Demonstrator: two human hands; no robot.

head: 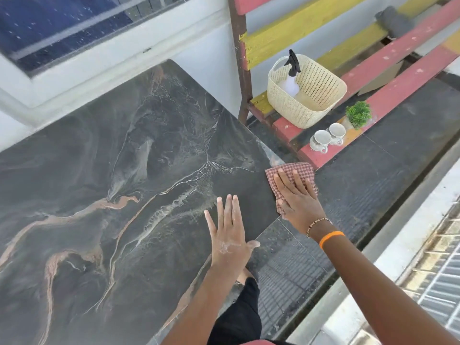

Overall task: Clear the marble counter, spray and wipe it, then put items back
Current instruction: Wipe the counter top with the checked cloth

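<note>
The dark marble counter with white and tan veins fills the left and centre. My right hand presses flat on a red checked cloth at the counter's right edge, part of the cloth hanging past the edge. My left hand rests flat on the marble near the front right corner, fingers straight and spread. On the bench to the right stand a cream basket holding a spray bottle, two white mugs and a small green plant.
A red and yellow slatted bench runs along the right, with a grey cloth at its far end. A window and white wall lie behind the counter. Dark floor tiles and a metal grate lie to the right.
</note>
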